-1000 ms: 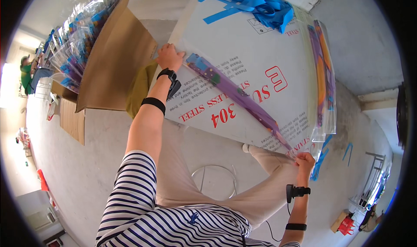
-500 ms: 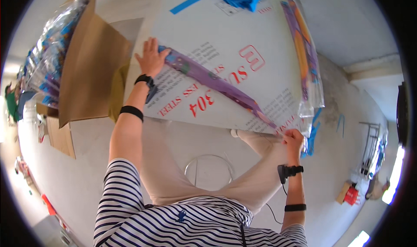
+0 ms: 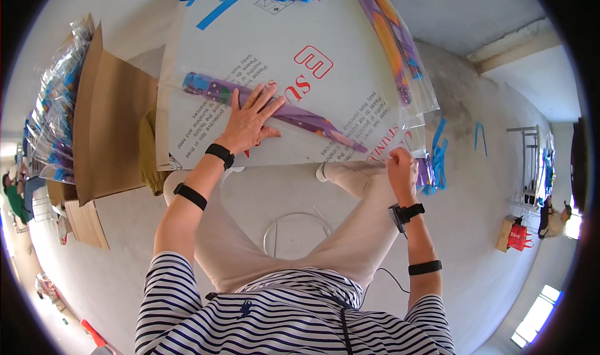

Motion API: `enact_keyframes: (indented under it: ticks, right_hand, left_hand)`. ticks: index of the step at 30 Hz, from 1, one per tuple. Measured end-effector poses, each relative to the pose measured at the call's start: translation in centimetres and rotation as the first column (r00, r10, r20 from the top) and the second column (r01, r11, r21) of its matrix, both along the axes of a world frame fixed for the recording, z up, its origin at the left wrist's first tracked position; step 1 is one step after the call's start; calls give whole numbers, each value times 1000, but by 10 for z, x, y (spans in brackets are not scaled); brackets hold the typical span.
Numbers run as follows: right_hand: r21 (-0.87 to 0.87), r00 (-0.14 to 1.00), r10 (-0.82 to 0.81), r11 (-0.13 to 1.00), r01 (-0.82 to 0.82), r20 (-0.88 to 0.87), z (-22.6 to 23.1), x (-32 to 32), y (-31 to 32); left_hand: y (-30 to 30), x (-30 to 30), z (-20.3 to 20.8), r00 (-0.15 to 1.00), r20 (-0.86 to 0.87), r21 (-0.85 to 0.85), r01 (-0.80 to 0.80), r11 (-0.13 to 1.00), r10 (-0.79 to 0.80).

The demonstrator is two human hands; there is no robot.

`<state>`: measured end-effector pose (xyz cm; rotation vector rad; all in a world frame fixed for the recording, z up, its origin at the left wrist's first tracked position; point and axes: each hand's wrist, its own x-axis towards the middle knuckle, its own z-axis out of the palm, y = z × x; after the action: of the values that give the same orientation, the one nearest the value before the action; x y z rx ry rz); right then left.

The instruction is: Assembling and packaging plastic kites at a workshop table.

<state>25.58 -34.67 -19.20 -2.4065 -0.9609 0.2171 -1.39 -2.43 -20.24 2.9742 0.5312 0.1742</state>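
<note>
One flat, white, film-covered counter (image 3: 215,47) bearing, slantwise near its front edge, one long, slim, purple-patterned bundle (image 3: 312,121), apparently clear-bagged; left hand (image 3: 250,120) spread across it, ideally pressing evenly; right hand (image 3: 403,164) curled near its narrow end, any pinch hidden.

And here it is, the long purple bundle (image 3: 304,119), folded narrow and lying flat on the white board (image 3: 244,36), slanting from upper left down toward the near right edge! Bright blue at its left end, a touch of green next to that, then deep purple tapering to a thin, pinkish tip. The left hand (image 3: 249,122) spreads its fingers right across the middle, covering a stretch of it. The right hand (image 3: 403,167) curls just beyond the tip; its grip is hard to make out.
</note>
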Motion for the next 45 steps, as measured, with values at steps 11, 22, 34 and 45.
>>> enact_keyframes:
  ticks: [11, 22, 34, 45]
  right_hand:
    - [-220, 591, 547, 816, -534, 594, 5, -61, 94]
    - [-46, 737, 551, 812, -582, 391, 13, -64, 109]
    - [117, 193, 163, 967, -228, -968, 58, -72, 76]
    - [200, 212, 275, 927, -318, -938, 29, -62, 63]
  left_hand:
    - [-8, -9, 38, 996, 20, -69, -86, 994, 87]
    - [-62, -62, 24, 590, -197, -944, 100, -313, 783]
    - [-31, -21, -4, 571, -61, -775, 490, -400, 819]
    - [32, -28, -1, 373, -183, -817, 457, -352, 910]
